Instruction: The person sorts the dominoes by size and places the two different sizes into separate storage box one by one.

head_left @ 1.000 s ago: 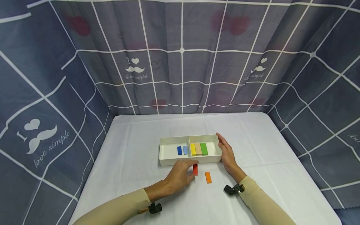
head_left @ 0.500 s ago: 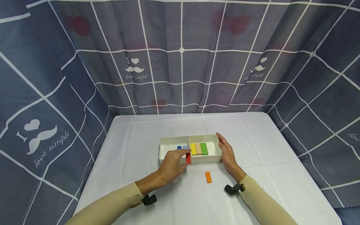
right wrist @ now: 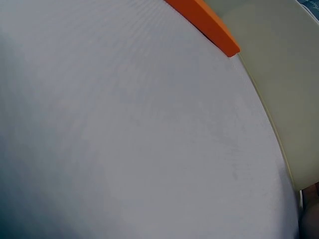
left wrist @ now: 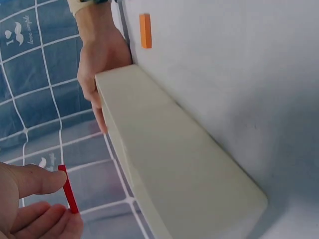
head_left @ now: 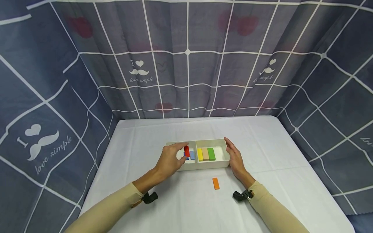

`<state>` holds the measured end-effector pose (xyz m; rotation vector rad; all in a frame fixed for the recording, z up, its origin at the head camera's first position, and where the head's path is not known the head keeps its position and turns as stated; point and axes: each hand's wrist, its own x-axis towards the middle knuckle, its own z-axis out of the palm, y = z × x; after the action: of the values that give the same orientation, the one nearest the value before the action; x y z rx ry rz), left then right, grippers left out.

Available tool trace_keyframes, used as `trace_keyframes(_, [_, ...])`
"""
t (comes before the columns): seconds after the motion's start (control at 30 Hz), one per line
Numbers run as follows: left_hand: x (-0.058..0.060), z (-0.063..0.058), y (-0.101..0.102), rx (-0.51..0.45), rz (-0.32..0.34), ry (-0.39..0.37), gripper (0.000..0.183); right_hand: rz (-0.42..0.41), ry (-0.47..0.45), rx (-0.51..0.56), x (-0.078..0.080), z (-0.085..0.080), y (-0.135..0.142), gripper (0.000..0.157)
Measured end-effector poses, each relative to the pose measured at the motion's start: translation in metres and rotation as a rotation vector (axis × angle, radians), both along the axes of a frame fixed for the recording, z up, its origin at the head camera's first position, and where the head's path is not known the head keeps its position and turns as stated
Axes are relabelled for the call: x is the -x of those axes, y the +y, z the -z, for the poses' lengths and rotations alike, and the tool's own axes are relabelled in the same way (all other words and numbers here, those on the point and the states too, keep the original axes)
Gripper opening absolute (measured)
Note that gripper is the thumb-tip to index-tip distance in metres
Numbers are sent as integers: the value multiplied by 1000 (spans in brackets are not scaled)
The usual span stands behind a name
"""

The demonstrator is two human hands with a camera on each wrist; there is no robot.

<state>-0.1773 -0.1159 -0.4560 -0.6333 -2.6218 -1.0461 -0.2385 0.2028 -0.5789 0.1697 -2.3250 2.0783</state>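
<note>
Between thumb and fingertips my left hand [head_left: 169,160] pinches a thin red block [head_left: 186,151], held over the left compartment of a cream two-part box [head_left: 204,166]. In that compartment lie a dark blue block [head_left: 186,158], partly covered by the red one, and a light blue block [head_left: 192,155]. Yellow [head_left: 199,154], tan [head_left: 205,154] and green blocks [head_left: 211,154] stand side by side in the right compartment. My right hand [head_left: 235,160] rests along the box's right end, fingers fairly straight. In the left wrist view, the red block [left wrist: 68,191] is gripped near its ends.
An orange block [head_left: 215,183] lies on the white tablecloth [head_left: 247,213] in front of the box. Grid-patterned curtains [head_left: 175,68] enclose the table at the back and both sides. The right wrist view shows the orange block [right wrist: 209,25] near the box wall [right wrist: 279,74].
My left hand has lifted the red block from in front of the box, carrying it left and away from me over the left compartment. The right hand and box stay put.
</note>
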Motion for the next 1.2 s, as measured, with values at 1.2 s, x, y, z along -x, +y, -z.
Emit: trace_keyframes(1.2, [46, 46, -19, 163, 46, -171, 52, 0, -1, 20, 3, 3, 1, 55])
